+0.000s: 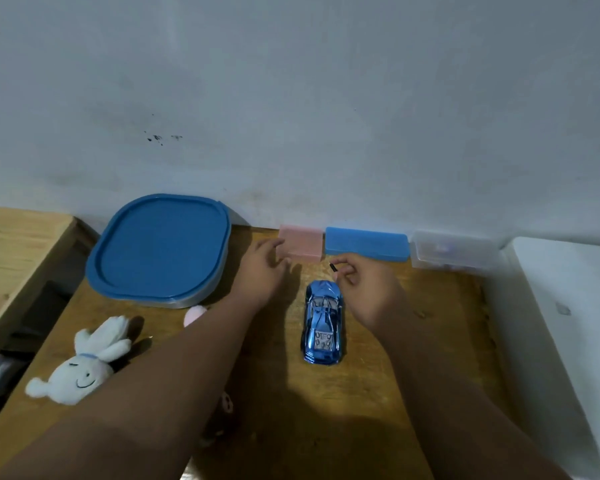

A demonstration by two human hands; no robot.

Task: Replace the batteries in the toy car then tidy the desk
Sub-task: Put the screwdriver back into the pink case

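Both forearms reach in from the near edge of the wooden desk (378, 410), with a white plush rabbit (80, 362) by the left elbow. Between them the toy car (322, 322) rests on its wheels; its glossy blue shell looks light, rigid and probably slippery, so taking it by the flanks seems safest. Bare wood lies around it, though a white slab (568, 323) hems the right. Beyond, the right hand (364, 289) pinches a small dark piece (333, 267), too small to identify. The left hand (262, 271), fingers loose, touches a pink box (300, 244) against the wall, beside a blue case (366, 244), a clear box (451, 252) and a blue-lidded container (160, 247).
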